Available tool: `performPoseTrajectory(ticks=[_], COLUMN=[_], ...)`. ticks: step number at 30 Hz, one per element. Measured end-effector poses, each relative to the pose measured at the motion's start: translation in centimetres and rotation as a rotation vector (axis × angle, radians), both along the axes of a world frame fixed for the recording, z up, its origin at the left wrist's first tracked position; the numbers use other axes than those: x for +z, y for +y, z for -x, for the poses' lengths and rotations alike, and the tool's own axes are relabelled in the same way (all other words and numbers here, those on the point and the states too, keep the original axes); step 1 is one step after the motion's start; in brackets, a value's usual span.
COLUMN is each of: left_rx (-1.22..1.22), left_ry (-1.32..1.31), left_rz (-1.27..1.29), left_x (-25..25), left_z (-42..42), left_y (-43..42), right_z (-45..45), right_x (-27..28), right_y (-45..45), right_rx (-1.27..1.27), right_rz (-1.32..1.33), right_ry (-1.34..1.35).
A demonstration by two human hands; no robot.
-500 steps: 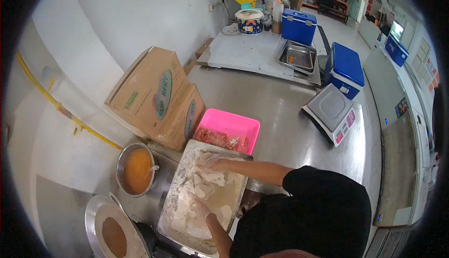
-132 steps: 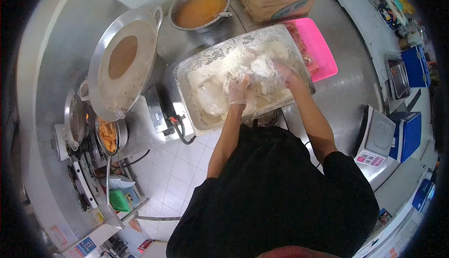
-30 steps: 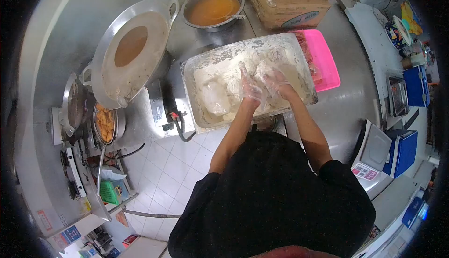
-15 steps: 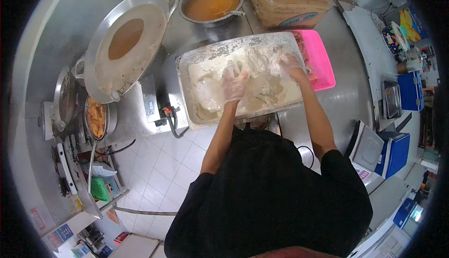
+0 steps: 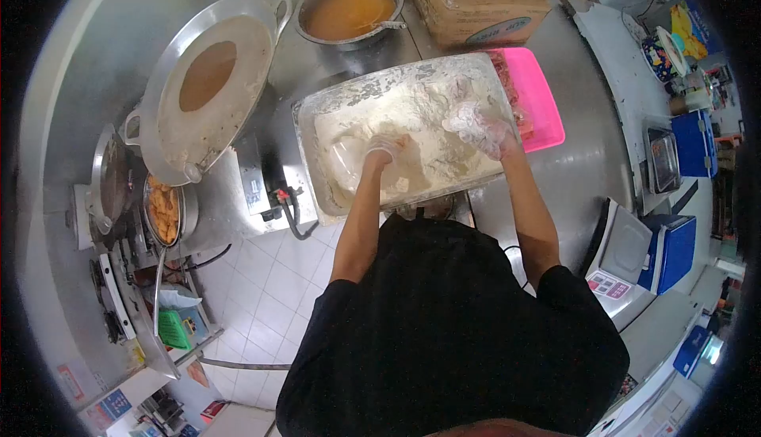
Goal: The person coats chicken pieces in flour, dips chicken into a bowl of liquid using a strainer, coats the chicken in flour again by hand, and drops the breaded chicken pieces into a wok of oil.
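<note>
A large metal tray (image 5: 317, 191) holds white flour (image 5: 412, 108). My left hand (image 5: 386, 148), in a clear plastic glove, is down in the flour left of the tray's middle, beside a whitish translucent bundle (image 5: 344, 161); its fingers are partly hidden, and what they hold cannot be made out. At the tray's right side, my gloved right hand (image 5: 498, 137) is closed on a flour-coated piece (image 5: 469, 120), lifted just over the flour.
Behind the tray stands a metal bowl of orange liquid (image 5: 349, 13). A wide pan (image 5: 170, 136) and a strainer of fried food (image 5: 164, 211) are at left. To the right are a pink tray (image 5: 543, 104), cardboard boxes (image 5: 491, 21) and a scale (image 5: 625, 240).
The left hand, spread open half a second ago, has sunk lower into the flour. The right hand has come down and toward me, with a floured piece now visible in it.
</note>
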State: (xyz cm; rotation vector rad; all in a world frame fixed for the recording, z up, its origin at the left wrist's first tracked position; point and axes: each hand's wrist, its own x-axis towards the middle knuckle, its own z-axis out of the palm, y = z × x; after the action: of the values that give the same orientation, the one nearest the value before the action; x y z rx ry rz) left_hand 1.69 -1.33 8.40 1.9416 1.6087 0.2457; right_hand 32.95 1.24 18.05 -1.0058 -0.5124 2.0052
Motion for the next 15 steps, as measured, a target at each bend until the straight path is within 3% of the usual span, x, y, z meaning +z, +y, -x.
performPoseTrajectory(ticks=[3,6,9,10,12,14,15], left_rx=[-0.216,0.316,0.819,0.754,0.809,0.807,0.806], left_ry=[0.392,-0.385,-1.615,-1.762,-1.799,-1.819,-1.829], left_rz=[0.023,0.157,0.556,0.356,0.353,0.398,0.421], left_x=[3.8,10.0,14.3,11.5,13.2,13.7,14.0], left_z=[0.2,-1.3,-4.4,-5.1,-6.5,-6.8,-7.0], left_y=[-0.1,-2.5,-3.1,-3.2,-3.6,-3.7,-3.8], right_z=[0.2,2.7,6.0,7.1,9.1,10.2,10.1], right_x=[0.0,4.0,1.4,0.2,-1.0,5.9,6.7], right_y=[0.3,-1.5,-1.1,-0.9,-0.6,-2.4,-2.5], right_rx=[0.107,0.16,0.213,0.228,0.259,0.252,0.251], right_rz=[-0.031,-0.118,-0.248,-0.291,-0.38,-0.283,-0.22], right_ry=[-0.03,0.096,-0.177,-0.269,-0.456,-0.428,-0.403])
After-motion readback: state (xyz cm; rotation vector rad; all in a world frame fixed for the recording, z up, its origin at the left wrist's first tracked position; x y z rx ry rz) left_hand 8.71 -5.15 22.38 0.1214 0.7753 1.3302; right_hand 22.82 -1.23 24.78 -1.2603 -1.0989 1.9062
